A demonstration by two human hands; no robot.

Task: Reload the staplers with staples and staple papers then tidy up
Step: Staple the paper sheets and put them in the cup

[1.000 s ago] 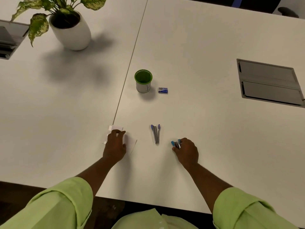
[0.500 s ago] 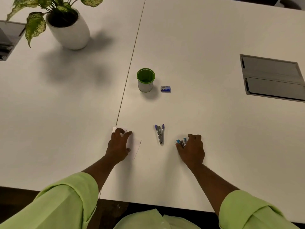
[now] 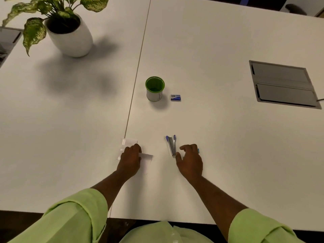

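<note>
Left hand (image 3: 130, 157) palm-down, fingers curled, pressing the papers (image 3: 146, 157) flat on white table (image 3: 228, 155), right hand (image 3: 190, 159) spread, holding nothing, thumb beside hinged-open purple stapler (image 3: 171, 145), blue stapler (image 3: 198, 151) mostly hidden behind right hand, staple box (image 3: 175, 98) beside green cup (image 3: 154, 88).

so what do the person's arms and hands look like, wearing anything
Both arms wear light green sleeves, the left sleeve and right sleeve rolled or pushed up near the elbows, so the forearms are bare. The left hand and right hand are bare too: no gloves, and no watch or rings that I can make out.
</note>
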